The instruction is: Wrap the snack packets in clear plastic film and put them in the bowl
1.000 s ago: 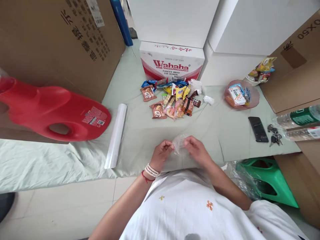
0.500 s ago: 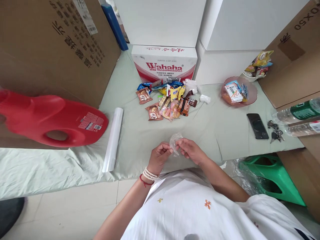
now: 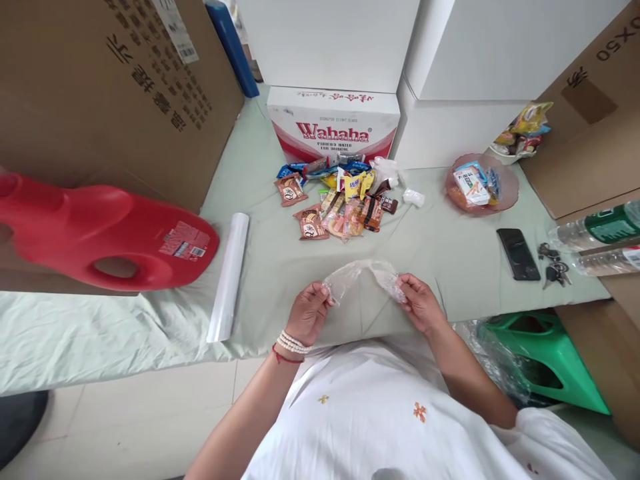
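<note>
A thin, clear plastic bag (image 3: 349,275) stretches in an arch between my two hands, above the front part of the cloth-covered table. My left hand (image 3: 309,312) pinches one end of it between thumb and fingers. The other end, more crumpled, is gripped by my right hand (image 3: 420,303). Beyond the hands lies a pile of wrapped snacks (image 3: 345,200), with brown packets at its left and a yellow one on top. A small crumpled white plastic piece (image 3: 414,197) rests to the right of the pile.
A Wahaha carton (image 3: 333,127) stands behind the snacks. At left are a red jug (image 3: 145,247) and a clear film roll (image 3: 229,277). A pink bowl (image 3: 509,200), a phone (image 3: 519,254), keys (image 3: 556,272) and plastic bottles (image 3: 575,235) lie at right. Beneath is a green stool (image 3: 575,373).
My hands have moved apart, the right one further to the right. The plastic, bunched between them before, is now drawn out into a long strip.
</note>
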### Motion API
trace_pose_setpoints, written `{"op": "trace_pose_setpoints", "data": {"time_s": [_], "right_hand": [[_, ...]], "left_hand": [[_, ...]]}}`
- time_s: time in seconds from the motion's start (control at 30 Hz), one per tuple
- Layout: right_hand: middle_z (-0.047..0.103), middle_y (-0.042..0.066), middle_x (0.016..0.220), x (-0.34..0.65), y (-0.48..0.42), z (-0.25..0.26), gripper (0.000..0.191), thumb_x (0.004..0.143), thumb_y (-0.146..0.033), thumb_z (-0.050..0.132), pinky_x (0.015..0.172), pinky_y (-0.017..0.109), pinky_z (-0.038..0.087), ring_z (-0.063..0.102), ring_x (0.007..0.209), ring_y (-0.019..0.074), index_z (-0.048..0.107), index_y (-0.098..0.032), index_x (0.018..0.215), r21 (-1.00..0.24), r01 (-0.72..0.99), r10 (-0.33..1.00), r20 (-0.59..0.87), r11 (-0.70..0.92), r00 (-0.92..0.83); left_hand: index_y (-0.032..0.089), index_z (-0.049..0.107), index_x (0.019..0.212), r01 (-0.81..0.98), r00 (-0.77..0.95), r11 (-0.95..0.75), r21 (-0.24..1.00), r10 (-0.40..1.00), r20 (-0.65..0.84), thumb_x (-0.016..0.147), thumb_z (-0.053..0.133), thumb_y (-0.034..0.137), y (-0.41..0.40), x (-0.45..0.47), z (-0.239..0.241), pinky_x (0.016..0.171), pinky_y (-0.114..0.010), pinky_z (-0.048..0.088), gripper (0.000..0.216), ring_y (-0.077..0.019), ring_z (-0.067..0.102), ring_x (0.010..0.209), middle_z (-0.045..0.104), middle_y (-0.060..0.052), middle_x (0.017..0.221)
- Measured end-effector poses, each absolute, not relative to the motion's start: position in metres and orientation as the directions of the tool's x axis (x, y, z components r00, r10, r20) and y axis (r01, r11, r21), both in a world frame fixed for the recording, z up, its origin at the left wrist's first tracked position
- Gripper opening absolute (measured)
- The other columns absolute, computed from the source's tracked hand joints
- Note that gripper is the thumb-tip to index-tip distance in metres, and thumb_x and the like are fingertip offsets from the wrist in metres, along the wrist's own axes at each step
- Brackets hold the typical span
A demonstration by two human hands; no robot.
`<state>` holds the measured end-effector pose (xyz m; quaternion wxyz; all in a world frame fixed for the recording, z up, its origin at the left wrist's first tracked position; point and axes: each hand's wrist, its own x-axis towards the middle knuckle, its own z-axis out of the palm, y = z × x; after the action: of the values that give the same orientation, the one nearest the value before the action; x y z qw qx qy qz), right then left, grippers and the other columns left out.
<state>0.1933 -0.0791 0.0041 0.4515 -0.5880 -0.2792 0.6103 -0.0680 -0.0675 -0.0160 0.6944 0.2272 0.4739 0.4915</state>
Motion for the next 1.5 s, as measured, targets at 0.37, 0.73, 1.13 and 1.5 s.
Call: {"op": "trace_pose_setpoints", "data": {"time_s": [0.37,0.73,1.13,1.5], "right_hand": [[0.062,0.004,0.092,0.208,-0.072,0.037,0.025,0.091,-0.046,0.063,0.073,0.031,0.047,0.056,0.078,0.017,0.065,-0.022,0.095,-0.861,0.507,0.915,0.165,-0.049,0.369],[0.054,-0.002,0.068,0.129,-0.067,0.024,0.034,0.08,-0.055,0.075,0.061,0.028,0.038,0.046,0.063,0.0133,0.064,-0.022,0.081,-0.971,-0.013,0.953,-0.233,-0.24,-0.192],[0.047,-0.003,0.067,0.177,-0.094,0.008,0.036,0.083,-0.056,0.073,0.055,0.028,0.033,0.039,0.059,0.013,0.059,-0.023,0.081,-0.932,0.066,0.934,-0.351,-0.356,0.072],[0.069,0.004,0.089,0.148,-0.066,0.01,0.034,0.081,-0.05,0.071,0.071,0.03,0.044,0.057,0.077,0.018,0.07,-0.021,0.098,-0.926,0.316,0.973,-0.228,-0.209,-0.025]], "left_hand": [[0.017,0.063,0.068,-0.402,0.201,0.445,0.801,0.896,-0.397,0.056,0.096,0.047,-0.069,-0.059,-0.001,0.059,-0.022,0.041,0.047,-0.0081,0.049,0.06,0.055,0.003,0.067],[0.017,0.068,0.071,-0.393,0.171,0.47,0.79,0.882,-0.44,0.056,0.095,0.051,-0.075,-0.058,-0.012,0.059,-0.024,0.042,0.047,-0.009,0.05,0.059,0.06,0.002,0.064],[0.017,0.068,0.08,-0.458,0.221,0.514,0.725,0.856,-0.467,0.068,0.09,0.05,-0.074,-0.057,-0.011,0.07,-0.024,0.048,0.041,-0.0105,0.058,0.072,0.066,0.0,0.081],[0.017,0.072,0.075,-0.298,0.187,0.327,0.897,0.941,-0.282,0.076,0.084,0.046,-0.08,-0.048,-0.021,0.08,-0.028,0.049,0.031,-0.014,0.06,0.082,0.067,-0.003,0.091]]}}
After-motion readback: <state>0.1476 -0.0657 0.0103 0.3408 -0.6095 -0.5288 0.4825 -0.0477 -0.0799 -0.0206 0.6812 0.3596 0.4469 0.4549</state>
